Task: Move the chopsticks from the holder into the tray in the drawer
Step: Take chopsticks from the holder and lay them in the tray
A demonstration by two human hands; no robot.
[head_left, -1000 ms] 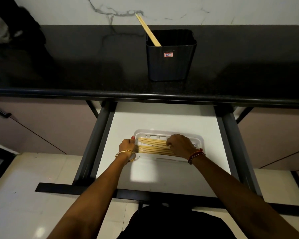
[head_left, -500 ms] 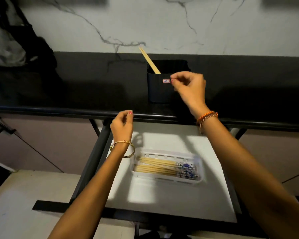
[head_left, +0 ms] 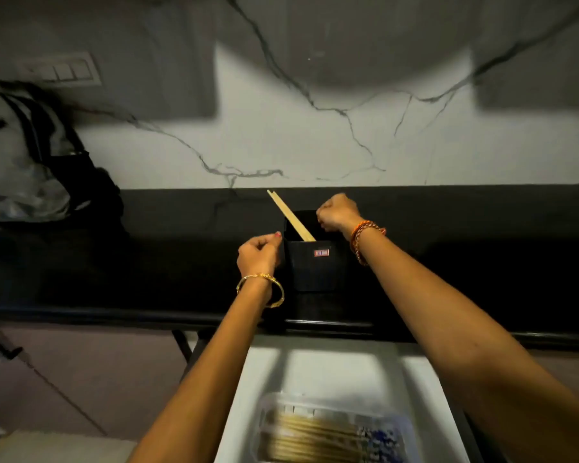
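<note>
1. Nearest, at the bottom edge of the view, the open drawer (head_left: 268, 379) shows its white floor; the pale tray (head_left: 405, 426) lies in it, blurred, holding a bundle of chopsticks (head_left: 311, 439) laid side by side.
2. Past the drawer runs the black countertop (head_left: 147, 262). The black holder (head_left: 315, 269) stands near its front edge, with a small red label on its near face.
3. The left hand (head_left: 258, 255), a gold bangle at the wrist, is loosely curled just left of the holder's rim, gripping nothing.
4. The right hand (head_left: 338, 213), with beaded bracelets, is clenched over the holder's far right rim; whether it grips anything cannot be told.
5. A last pair of chopsticks (head_left: 290, 215) leans from the holder toward the back left.
6. Farthest, a bag (head_left: 30, 162) rests at the counter's back left against the marble wall (head_left: 315, 145).
</note>
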